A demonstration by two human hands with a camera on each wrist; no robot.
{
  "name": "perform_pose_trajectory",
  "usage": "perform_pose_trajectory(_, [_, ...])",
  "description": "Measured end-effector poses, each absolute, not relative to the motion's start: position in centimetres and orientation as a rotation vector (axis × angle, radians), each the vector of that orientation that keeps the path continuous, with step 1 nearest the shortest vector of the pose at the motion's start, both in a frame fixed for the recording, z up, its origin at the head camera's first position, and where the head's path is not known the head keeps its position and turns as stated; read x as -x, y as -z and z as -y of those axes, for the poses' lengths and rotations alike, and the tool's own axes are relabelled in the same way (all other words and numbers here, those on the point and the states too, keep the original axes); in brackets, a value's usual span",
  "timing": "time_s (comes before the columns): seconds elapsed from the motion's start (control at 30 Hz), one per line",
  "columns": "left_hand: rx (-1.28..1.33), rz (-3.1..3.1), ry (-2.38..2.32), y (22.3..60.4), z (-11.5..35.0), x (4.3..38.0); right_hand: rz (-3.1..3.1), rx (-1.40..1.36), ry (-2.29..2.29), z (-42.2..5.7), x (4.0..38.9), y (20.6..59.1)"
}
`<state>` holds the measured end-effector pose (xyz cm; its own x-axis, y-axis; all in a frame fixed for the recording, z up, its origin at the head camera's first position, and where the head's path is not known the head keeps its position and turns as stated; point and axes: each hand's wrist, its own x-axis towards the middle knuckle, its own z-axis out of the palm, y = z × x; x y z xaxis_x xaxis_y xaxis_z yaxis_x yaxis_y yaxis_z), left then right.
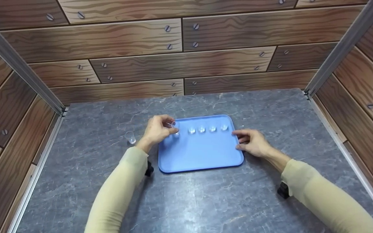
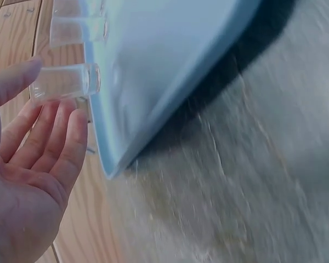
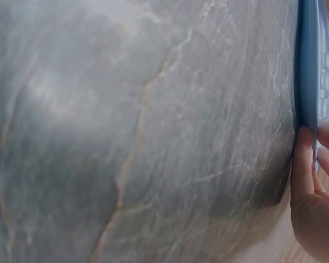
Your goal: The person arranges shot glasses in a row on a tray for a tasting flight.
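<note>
My left hand (image 1: 158, 130) pinches a small clear plastic cup (image 2: 63, 82) between thumb and fingers. The cup is upright over the far left part of a blue tray (image 1: 201, 152), its base close to the tray surface. Several more clear cups (image 1: 201, 129) stand in a row along the tray's far side, to the right of the held one. At the tray's right edge, my right hand (image 1: 254, 142) holds the rim, with the edge between its digits in the right wrist view.
Left of the tray, another clear cup (image 1: 130, 137) is on the grey marbled table (image 1: 186, 200), beside the left wrist. Wood-patterned panels (image 1: 134, 64) with metal corner posts (image 1: 345, 42) enclose the back and sides.
</note>
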<state>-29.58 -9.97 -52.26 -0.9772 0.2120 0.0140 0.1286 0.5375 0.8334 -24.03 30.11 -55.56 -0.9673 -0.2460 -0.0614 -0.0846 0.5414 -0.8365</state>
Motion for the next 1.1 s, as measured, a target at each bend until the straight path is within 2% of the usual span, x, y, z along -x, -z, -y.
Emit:
perform_pose_trajectory(0.53, [-0.258,-2.771,-1.373,52.8,7.3,29.7,-2.623,0.262,1.35,-30.3,24.2,55.7])
perform_pose_trajectory(1.1, [-0.313,-2.746,-1.358,52.6,8.5,29.2,-2.618,0.267,1.371,-30.3,24.0,55.7])
